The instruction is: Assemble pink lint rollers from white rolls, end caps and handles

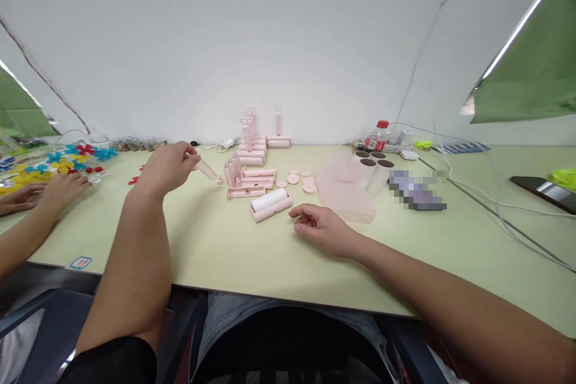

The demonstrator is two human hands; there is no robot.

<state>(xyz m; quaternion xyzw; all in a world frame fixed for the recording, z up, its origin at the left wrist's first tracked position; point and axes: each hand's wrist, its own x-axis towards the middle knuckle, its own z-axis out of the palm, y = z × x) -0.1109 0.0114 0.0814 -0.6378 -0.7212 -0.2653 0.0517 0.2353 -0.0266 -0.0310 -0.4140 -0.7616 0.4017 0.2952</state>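
Note:
My left hand (173, 165) pinches one end of a slim, see-through pinkish tube (206, 169); its pink tip slants down to the right over the table. Close to that tip stand several clear pink tubes (233, 171) beside several pink trough-shaped holders (257, 182). My right hand (321, 228) lies on the table with loosely bent fingers and nothing in them. Just left of its fingertips is a pink holder with a white roll (270, 203) in it. Several pink round discs (293, 179) lie beyond that hand, left of a translucent pink box (344, 195).
Farther back stand finished-looking pink pieces with heart-shaped tops (248, 126). To the right are several cardboard-lined tubes (378, 175), a red-capped bottle (379, 135), cables (488, 189) and a dark phone (546, 192). At left, another person's hands (63, 192) work by colourful flower-shaped pieces (67, 162).

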